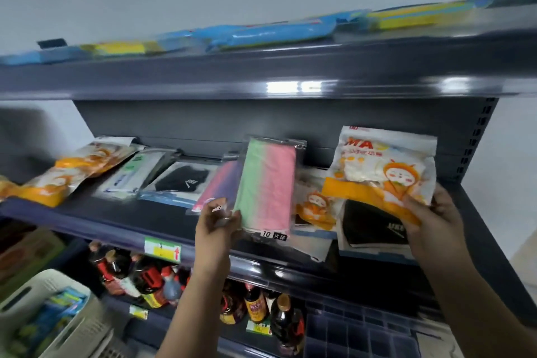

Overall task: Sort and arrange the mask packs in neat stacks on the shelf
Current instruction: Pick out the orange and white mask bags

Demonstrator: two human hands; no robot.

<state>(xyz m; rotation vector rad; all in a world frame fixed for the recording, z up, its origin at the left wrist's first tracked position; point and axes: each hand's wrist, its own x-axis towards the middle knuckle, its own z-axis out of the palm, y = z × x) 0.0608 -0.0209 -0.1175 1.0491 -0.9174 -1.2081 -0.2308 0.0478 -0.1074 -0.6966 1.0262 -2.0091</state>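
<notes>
Two hands grip packs: left hand [216,219] pinches green-pink pack [266,186], right hand [433,212] clasps orange pack [383,171].

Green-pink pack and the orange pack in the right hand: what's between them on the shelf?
Head view: another orange cartoon pack lies flat on the shelf between the green-pink pack and the held orange pack.

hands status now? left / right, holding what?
Left hand: pinching the green-and-pink mask pack at its lower left edge, lifted off the shelf.
Right hand: gripping the white-and-orange mask pack.
</notes>
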